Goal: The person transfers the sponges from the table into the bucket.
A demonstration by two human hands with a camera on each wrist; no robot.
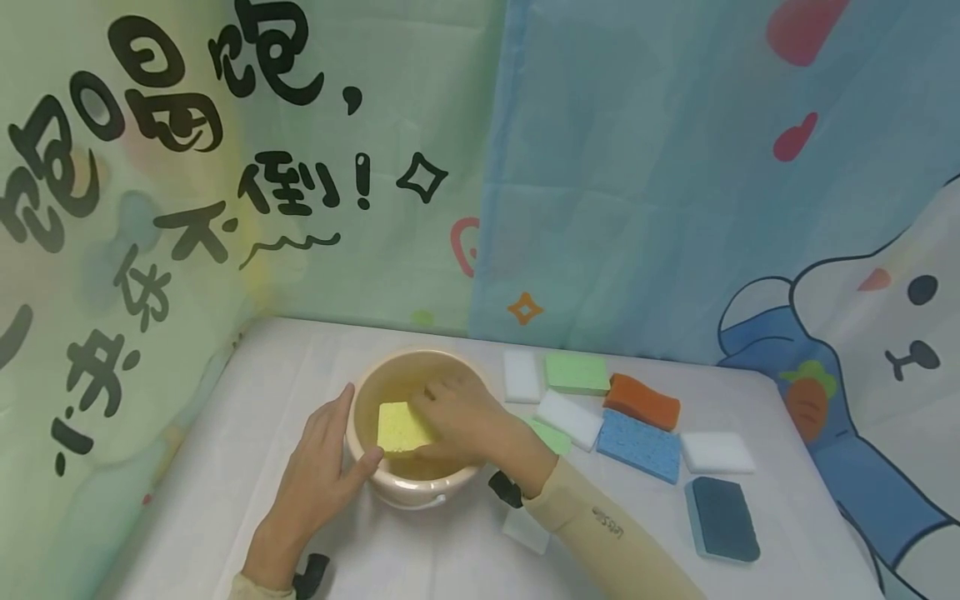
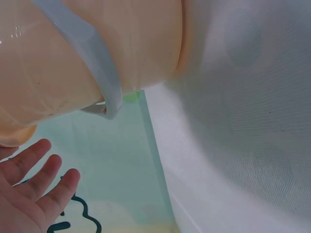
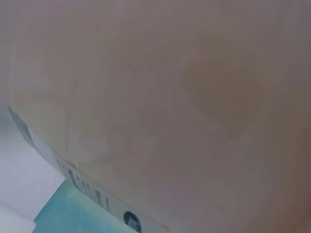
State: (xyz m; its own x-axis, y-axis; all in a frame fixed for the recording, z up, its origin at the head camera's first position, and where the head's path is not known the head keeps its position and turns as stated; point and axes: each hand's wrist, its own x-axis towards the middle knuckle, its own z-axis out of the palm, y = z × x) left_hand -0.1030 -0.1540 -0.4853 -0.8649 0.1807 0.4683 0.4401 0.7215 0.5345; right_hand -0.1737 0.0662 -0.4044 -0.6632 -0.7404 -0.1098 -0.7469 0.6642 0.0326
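Note:
A beige bucket (image 1: 416, 496) stands upright on the white-covered table. Inside its mouth is a yellow sponge (image 1: 401, 427), and my right hand (image 1: 461, 417) reaches in over the rim and pinches the sponge's right side between fingers and thumb. My left hand (image 1: 326, 462) is at the bucket's left side, fingers extended and thumb at the rim. In the left wrist view the fingers of that hand (image 2: 29, 189) are spread beside the bucket's wall (image 2: 146, 43) and its grey handle (image 2: 104, 63). The bucket's wall (image 3: 146, 121) fills the right wrist view, hiding the right hand.
Right of the bucket lie several sponges: a green one (image 1: 576, 373), an orange one (image 1: 642, 402), a blue one (image 1: 639, 445), a dark blue-green one (image 1: 723, 518) and white ones, including one (image 1: 717, 452) at the right. Printed cloth (image 1: 600, 167) hangs behind the table.

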